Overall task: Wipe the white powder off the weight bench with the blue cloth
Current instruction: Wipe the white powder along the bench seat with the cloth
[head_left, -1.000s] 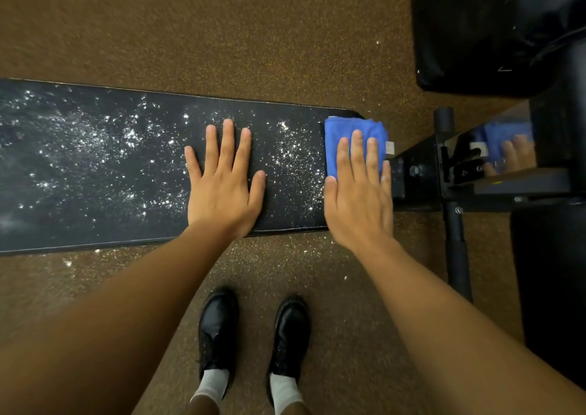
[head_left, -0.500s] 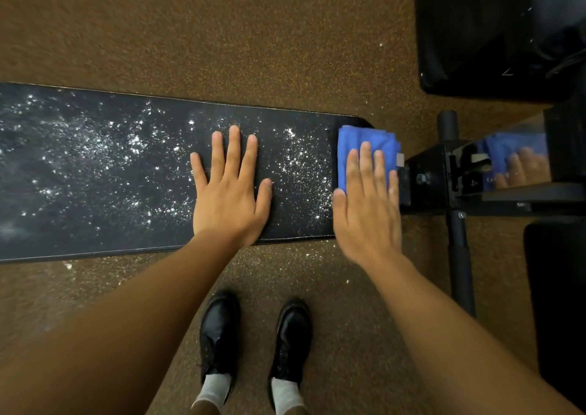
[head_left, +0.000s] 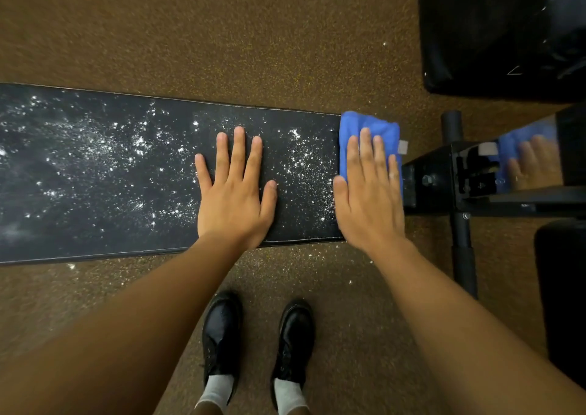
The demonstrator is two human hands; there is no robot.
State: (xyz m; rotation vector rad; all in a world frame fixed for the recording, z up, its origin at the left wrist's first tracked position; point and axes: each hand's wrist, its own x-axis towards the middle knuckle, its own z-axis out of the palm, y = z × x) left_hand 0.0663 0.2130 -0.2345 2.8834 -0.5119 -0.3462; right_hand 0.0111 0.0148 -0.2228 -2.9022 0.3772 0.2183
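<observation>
A long black weight bench pad (head_left: 95, 230) runs left to right, speckled with white powder (head_left: 104, 148) over most of its top. At its right end lies the folded blue cloth (head_left: 383, 129) with a small white tag. My right hand (head_left: 369, 189) lies flat on the cloth, fingers straight and pressing down. My left hand (head_left: 236, 189) rests flat on the pad just left of it, fingers spread. A strip of powder (head_left: 304, 167) lies between the two hands.
The black metal bench frame (head_left: 444, 173) and its foot post (head_left: 463, 249) stand right of the cloth, with a shiny panel mirroring my hand. A black padded block (head_left: 501, 34) sits at the top right. Brown speckled floor surrounds the bench; my black shoes (head_left: 260, 338) stand below.
Both hands stay flat in the same places on the pad and cloth. Only the camera view has shifted slightly; the powder looks the same.
</observation>
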